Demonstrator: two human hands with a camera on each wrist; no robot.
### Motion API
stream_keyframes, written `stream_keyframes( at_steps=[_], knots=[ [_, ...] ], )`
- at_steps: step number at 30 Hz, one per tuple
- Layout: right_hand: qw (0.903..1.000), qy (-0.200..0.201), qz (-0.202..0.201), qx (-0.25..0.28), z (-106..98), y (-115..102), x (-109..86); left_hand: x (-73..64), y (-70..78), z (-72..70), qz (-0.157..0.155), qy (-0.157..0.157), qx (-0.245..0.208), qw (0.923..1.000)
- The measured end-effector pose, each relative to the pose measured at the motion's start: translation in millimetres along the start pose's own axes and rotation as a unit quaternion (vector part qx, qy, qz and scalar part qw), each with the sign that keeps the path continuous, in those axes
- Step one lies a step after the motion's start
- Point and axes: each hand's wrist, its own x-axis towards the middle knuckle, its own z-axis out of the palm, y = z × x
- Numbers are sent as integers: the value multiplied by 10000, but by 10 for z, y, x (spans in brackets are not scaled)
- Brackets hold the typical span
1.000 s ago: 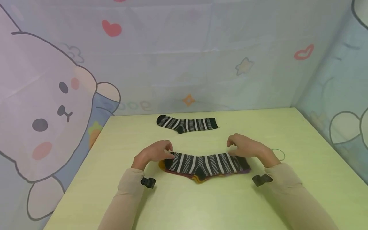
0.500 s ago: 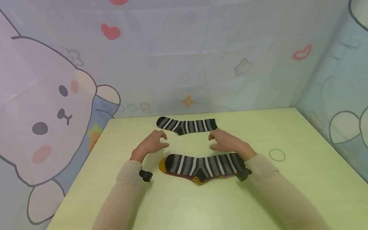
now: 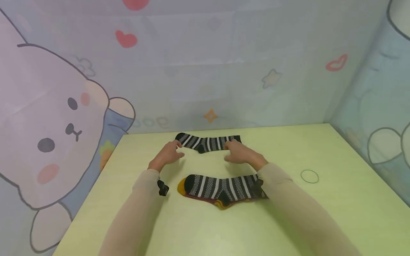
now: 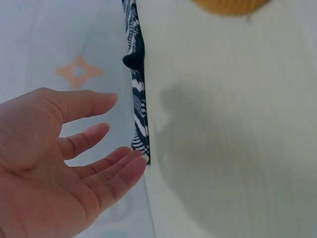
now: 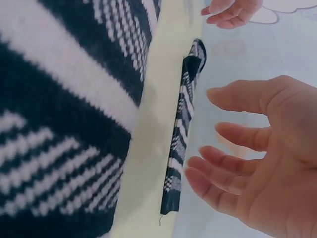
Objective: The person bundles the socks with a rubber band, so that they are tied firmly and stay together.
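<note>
A black-and-white striped sock [image 3: 209, 143] lies flat near the back edge of the table, toe to the left. By its toe hovers my left hand [image 3: 168, 153], fingers loosely bent and thumb apart, nothing held. My right hand [image 3: 240, 152] is above the cuff end, covering part of it in the head view, with thumb and fingers spread. In the right wrist view the hand [image 5: 257, 153] looks apart from the sock [image 5: 181, 134]. Closer to me lies a stack of socks [image 3: 211, 188], a striped one on top with mustard and reddish edges below; my right sleeve covers its right end.
A thin green ring [image 3: 309, 176] lies on the right of the pale yellow table [image 3: 205, 231]. A printed cloth backdrop [image 3: 198, 71] stands behind the table and along its sides. Small black cameras [image 3: 163, 187] sit on the wrists.
Both hands have left the sock stack and moved away from me to the rear sock. The right hand has also shifted left. The socks lie where they were.
</note>
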Motion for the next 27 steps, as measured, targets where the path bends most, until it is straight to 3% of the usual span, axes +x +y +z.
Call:
stream_keyframes(
  at_steps=[6,12,15,19,27],
  knots=[
    [9992,288,227,-163,2,23,157,165,-106,-52,-276,286,92,9992],
    [9983,331,332,-338,12,24,330,301,-177,-73,-678,557,111,9961],
    [9980,309,424,-361,56,35,397,340,-206,-66,-826,578,150,9948],
    [9967,317,647,-365,109,51,438,390,-225,-59,-804,535,135,9952],
    [9940,397,1005,-161,160,38,546,449,-167,-99,-955,584,88,9937]
  ],
)
